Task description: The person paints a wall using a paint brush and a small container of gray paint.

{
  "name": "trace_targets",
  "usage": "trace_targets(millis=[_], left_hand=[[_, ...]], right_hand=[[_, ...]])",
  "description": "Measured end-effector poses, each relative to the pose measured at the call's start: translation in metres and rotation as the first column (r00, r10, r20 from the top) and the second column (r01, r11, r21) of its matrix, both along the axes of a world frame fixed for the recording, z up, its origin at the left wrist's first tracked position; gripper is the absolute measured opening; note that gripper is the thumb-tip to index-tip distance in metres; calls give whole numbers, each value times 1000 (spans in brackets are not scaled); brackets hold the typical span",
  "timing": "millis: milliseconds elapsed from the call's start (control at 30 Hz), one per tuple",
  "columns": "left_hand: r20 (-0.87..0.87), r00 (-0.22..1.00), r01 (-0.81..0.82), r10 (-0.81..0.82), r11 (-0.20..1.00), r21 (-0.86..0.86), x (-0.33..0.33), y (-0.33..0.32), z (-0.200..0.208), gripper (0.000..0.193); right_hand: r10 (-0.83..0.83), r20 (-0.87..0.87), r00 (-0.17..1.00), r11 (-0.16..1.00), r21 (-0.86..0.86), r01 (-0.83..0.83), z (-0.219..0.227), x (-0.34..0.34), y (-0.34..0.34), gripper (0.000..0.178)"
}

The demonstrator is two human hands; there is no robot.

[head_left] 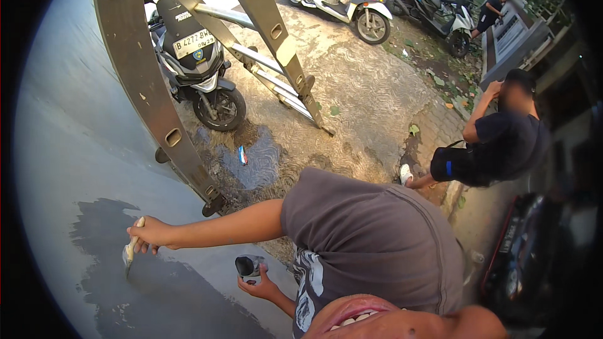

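Observation:
My right hand (151,235) reaches out to the left with the arm nearly straight, its fingers closed around the pale handle of a paintbrush (130,252). The bristles touch a light grey wall (56,157), at the upper part of a dark grey, wet-looking patch (151,295) with ragged edges. Lower and closer to my body, my left hand (260,284) grips a small cup (249,266) that appears to hold dark grey paint. Part of that hand is hidden behind the cup.
A metal stepladder (141,81) stands beside the wall, beyond my right arm. Parked scooters (195,56) line the rough paving (364,100). A wet patch (257,157) holds a small wrapper (242,155). Behind me, another person (502,141) in dark clothes stands with one hand raised.

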State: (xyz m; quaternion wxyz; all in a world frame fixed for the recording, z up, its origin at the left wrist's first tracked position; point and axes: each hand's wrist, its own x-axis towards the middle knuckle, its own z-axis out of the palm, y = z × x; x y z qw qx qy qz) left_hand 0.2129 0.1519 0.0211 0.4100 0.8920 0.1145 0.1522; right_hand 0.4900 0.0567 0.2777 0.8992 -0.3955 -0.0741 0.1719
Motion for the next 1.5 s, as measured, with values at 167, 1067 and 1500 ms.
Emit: trace_targets(millis=[167,1067,1500], left_hand=[[-103,981,-160,167,984,75,-17,24,-5,80],[-92,917,-397,387,907,-140,-59,-13,13,79],[-10,879,-474,477,869,-143,-101,1,48,79]], right_hand=[[0,94,996,1000,-29,2,16,15,28,40],[-44,377,925,996,94,9,82,37,51,24],[144,-66,987,979,-136,-152,-143,-26,37,26]])
